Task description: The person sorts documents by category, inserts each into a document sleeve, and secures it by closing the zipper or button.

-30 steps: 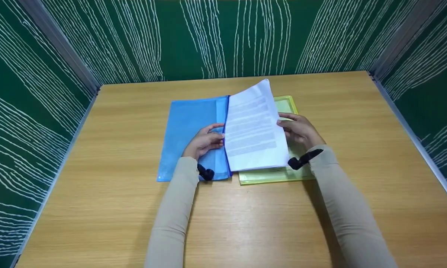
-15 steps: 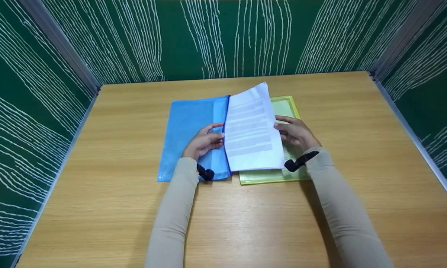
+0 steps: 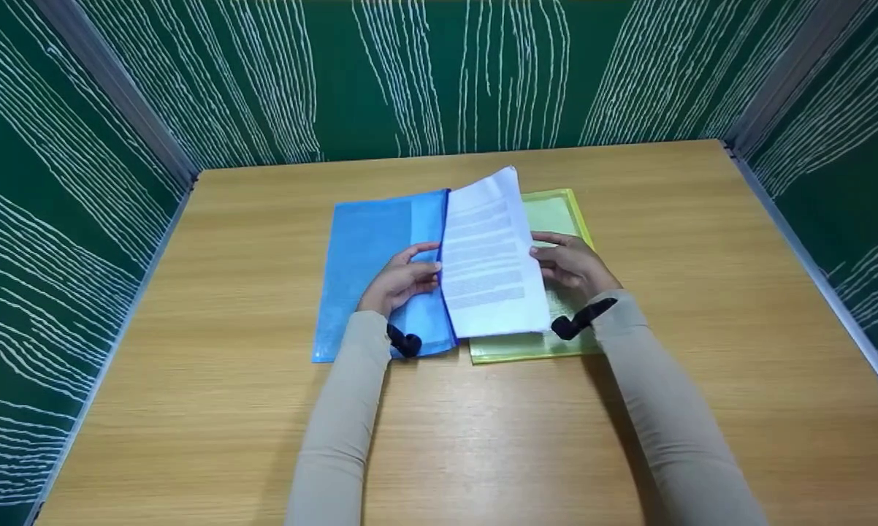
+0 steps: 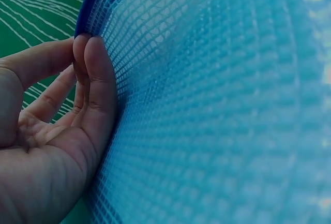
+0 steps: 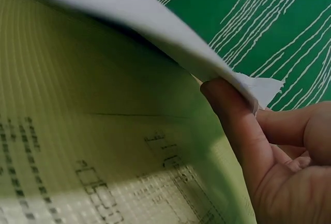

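A blue mesh document pouch (image 3: 366, 256) lies left of centre in the head view. My left hand (image 3: 402, 277) pinches its dark blue opening edge between thumb and fingers, and the left wrist view shows the mesh (image 4: 217, 120) close up. White printed sheets (image 3: 486, 256) slant up from that opening; a paler strip behind the blue mesh suggests their left part is inside. My right hand (image 3: 574, 263) pinches the right edge of the sheets, thumb on one face and fingers on the other. Underneath the sheets lies a yellow-green mesh pouch (image 3: 556, 212), partly hidden.
Both pouches lie on a wooden table (image 3: 439, 438). Green panels with white wavy lines (image 3: 439, 80) enclose the table at the back and both sides. Dark print shows on the yellow-green pouch (image 5: 103, 182) in the right wrist view.
The right hand has moved left with the sheets, and the paler strip inside the blue pouch has widened leftward. More of the yellow-green pouch shows. The left hand has stayed in place.
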{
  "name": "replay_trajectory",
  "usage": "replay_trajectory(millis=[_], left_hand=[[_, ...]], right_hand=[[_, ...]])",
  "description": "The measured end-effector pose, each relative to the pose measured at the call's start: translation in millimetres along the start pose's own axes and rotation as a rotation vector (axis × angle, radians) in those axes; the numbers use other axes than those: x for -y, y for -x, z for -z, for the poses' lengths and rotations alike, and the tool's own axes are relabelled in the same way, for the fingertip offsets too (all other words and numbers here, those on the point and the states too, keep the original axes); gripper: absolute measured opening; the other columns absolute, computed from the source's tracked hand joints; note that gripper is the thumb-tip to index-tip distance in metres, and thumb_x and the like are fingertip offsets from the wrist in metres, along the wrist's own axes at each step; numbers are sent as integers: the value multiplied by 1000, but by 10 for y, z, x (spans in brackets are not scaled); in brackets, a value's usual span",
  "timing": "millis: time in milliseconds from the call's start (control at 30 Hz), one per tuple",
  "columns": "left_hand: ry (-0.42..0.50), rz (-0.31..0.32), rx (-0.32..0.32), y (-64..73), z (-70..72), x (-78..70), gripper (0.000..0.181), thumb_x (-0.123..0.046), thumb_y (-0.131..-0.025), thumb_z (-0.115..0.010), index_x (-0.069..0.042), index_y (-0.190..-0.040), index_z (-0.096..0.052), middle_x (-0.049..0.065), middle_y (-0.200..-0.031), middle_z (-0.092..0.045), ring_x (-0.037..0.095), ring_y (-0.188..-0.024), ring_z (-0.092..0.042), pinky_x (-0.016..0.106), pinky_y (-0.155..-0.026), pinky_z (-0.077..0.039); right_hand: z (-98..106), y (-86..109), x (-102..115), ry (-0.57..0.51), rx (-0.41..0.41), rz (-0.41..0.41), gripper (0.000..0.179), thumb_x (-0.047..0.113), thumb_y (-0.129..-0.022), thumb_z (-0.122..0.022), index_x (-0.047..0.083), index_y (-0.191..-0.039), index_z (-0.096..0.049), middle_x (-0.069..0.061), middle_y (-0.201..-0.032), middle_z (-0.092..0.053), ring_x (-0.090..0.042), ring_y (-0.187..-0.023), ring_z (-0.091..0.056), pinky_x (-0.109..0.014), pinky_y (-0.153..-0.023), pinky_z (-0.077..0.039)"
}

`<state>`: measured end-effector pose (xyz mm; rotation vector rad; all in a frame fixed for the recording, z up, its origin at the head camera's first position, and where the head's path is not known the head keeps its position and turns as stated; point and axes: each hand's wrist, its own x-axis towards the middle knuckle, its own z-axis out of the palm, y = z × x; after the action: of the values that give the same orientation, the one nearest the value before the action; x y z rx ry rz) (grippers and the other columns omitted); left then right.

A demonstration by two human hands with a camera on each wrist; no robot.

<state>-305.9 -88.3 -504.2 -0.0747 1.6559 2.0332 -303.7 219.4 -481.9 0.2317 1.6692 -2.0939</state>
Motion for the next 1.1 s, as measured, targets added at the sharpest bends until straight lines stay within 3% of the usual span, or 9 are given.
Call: replay_trajectory(millis=[667, 1100], left_hand=[[62, -19, 23, 7, -40, 19, 49, -2, -91, -62, -13, -138, -50, 5, -82, -66, 15, -70, -63, 27, -67, -53], [73, -48, 29, -21, -74, 53, 50, 0, -91, -61, -13, -138, -50, 3, -74, -64, 14, -66, -62, 26, -65, -53]], right_hand=[[-254, -92, -94, -40, 4, -2, 52, -5, -96, -49, 1, -146, -36, -3, -84, -72, -13, -71, -70, -24, -63, -57], [-362, -118, -169, -54, 26, 5, 53, -5, -96, -49, 2, -147, -36, -4, -92, -70, -14, -78, -69, -24, -68, -57]])
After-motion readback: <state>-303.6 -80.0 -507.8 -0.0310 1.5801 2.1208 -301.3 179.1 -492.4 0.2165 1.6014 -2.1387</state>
